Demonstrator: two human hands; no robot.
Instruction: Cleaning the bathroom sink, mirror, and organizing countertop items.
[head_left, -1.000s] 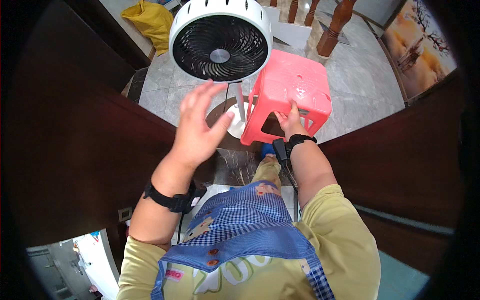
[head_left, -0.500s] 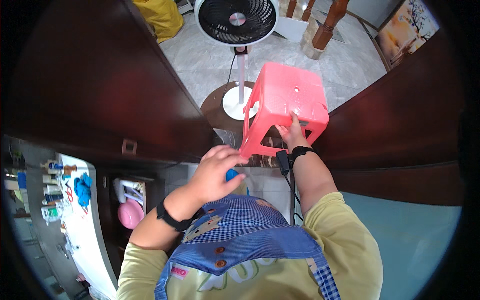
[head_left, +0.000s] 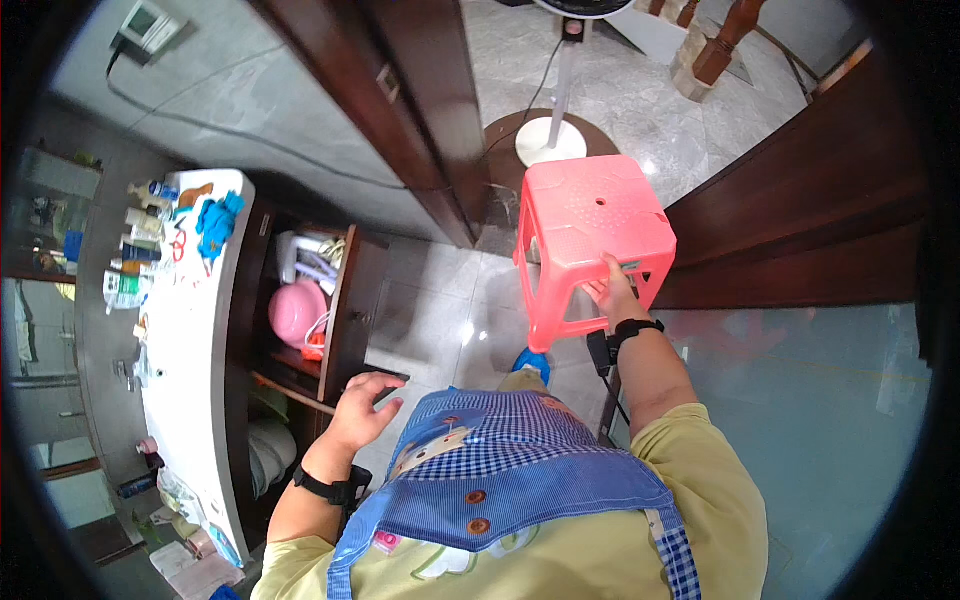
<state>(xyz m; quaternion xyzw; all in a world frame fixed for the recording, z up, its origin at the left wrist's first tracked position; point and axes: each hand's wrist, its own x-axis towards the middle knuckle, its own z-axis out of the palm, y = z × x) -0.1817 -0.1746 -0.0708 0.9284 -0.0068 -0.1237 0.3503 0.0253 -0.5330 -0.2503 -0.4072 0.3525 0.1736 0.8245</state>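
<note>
My right hand (head_left: 615,292) grips a pink plastic stool (head_left: 590,205) by the near edge of its seat, fingers over the top. The stool's legs point down; whether they touch the floor I cannot tell. My left hand (head_left: 364,412) is held out to the left with fingers apart and nothing in it, near the open drawer (head_left: 342,315) of the white-topped washstand. Inside that drawer lie a pink rounded basin-like thing (head_left: 297,312), a pale hair-dryer-shaped thing (head_left: 290,258) and cords.
The white countertop (head_left: 190,380) carries bottles and a blue cloth (head_left: 218,222). A white-based fan (head_left: 552,142) stands on a brown round mat (head_left: 497,130) beyond the stool. Dark wooden door frames (head_left: 400,110) flank the passage. My blue shoe (head_left: 532,362) shows below the stool.
My left hand has left the stool's side and moved left and down. The view has turned left, bringing in the washstand. The right hand keeps its grip on the stool, now away from the fan.
</note>
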